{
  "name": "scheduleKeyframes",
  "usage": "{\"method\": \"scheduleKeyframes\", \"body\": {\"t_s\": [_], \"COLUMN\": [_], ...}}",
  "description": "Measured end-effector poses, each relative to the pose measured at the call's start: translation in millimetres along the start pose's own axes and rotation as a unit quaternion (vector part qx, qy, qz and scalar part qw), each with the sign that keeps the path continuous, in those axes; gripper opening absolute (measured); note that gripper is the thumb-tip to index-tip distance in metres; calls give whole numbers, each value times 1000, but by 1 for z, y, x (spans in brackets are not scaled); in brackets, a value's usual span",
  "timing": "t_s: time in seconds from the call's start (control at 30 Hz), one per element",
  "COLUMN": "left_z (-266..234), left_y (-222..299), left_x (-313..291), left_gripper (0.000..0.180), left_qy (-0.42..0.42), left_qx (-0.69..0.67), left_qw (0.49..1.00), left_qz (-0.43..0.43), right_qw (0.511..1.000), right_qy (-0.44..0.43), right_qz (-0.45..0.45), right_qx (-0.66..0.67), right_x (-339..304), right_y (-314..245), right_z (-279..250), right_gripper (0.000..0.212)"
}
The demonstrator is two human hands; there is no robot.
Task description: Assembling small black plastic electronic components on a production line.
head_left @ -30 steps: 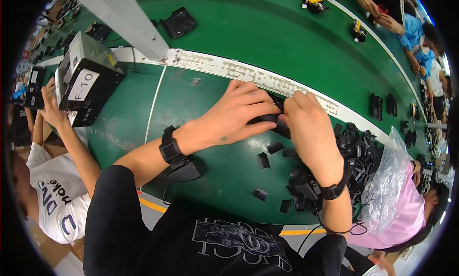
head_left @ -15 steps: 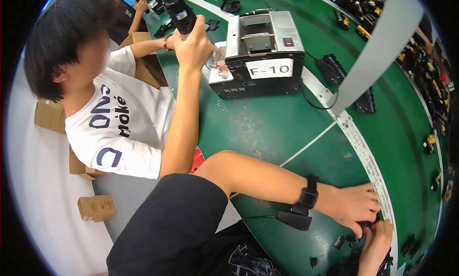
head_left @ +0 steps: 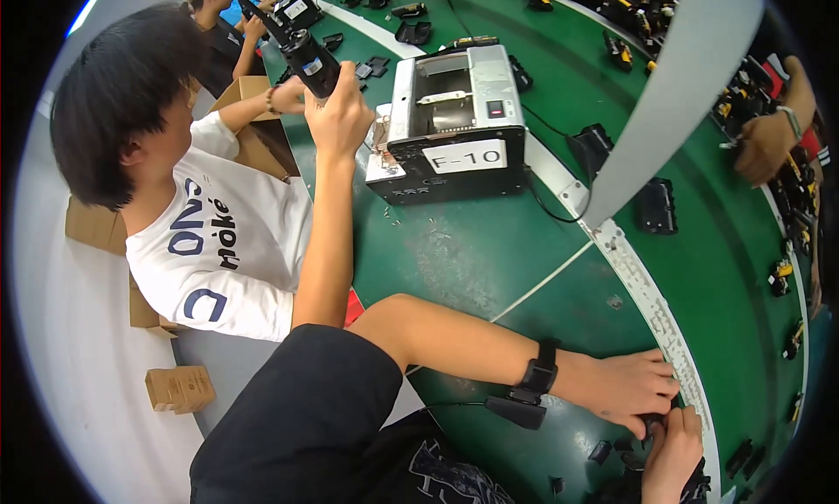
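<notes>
A black part (head_left: 652,423) of smooth, dark material is held between both hands, low at the right, just beside a white rail (head_left: 636,284); its full outline is covered by the fingers. The left hand (head_left: 631,387) is laid palm down, its fingers bent and slightly parted, and the part is gripped between thumb and fingers. The fingers of the right hand (head_left: 675,453) are bunched, curled and closed at the same part; the exact contact is partly hidden. A black strap (head_left: 540,369) is worn on the left wrist, with a flat, rounded module (head_left: 516,411) attached. Small, angular black pieces (head_left: 599,452) are scattered near the hands.

The green tabletop (head_left: 454,277) is smooth, scuffed and crossed by a thin pale line (head_left: 544,281). The rail is chipped and mottled; a flat-faced grey post (head_left: 677,111) is set against it. Beyond the rail, moulded black housings (head_left: 655,205) are laid on a second green surface. A boxy metal machine (head_left: 459,185) is placed at the table's far part. Beside it, a cylindrical black tool (head_left: 310,65) is held upright by a co-worker (head_left: 218,242). A cardboard carton (head_left: 179,390) is placed at the left.
</notes>
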State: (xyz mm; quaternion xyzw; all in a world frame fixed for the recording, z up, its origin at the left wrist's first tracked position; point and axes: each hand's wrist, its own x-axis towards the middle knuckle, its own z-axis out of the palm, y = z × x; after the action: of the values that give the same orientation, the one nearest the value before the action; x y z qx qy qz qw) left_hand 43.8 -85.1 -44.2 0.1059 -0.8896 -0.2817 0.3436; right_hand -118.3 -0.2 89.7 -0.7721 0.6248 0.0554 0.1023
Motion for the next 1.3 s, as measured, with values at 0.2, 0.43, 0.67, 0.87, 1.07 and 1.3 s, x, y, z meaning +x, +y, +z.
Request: {"method": "scheduleKeyframes", "body": {"t_s": [0.2, 0.43, 0.67, 0.87, 1.07, 1.3], "left_z": [-2, -68, -79, -92, -86, -98], "left_y": [0, -37, -78, -83, -54, -20], "left_x": [4, 20, 18, 27, 52, 50], "left_gripper": [48, 53, 53, 27, 25, 43], "left_qy": [31, 115, 91, 62, 73, 2], "left_qx": [-11, 297, 397, 501, 462, 359], "left_qw": [999, 940, 899, 837, 861, 927], "left_qz": [-5, -122, -161, -212, -201, -110], "right_qw": [996, 983, 973, 989, 989, 984], "right_qy": [42, 147, 198, 106, 120, 162], "right_qz": [46, 79, 116, -22, -58, -74], "right_qx": [-59, -71, -32, 103, 70, 27], "right_x": [-7, 8, -35, -79, -64, -64], "right_y": [30, 65, 88, 30, 12, 10], "right_z": [30, 19, -5, 16, 59, 62], "right_gripper": [22, 18, 25, 38, 34, 25]}}
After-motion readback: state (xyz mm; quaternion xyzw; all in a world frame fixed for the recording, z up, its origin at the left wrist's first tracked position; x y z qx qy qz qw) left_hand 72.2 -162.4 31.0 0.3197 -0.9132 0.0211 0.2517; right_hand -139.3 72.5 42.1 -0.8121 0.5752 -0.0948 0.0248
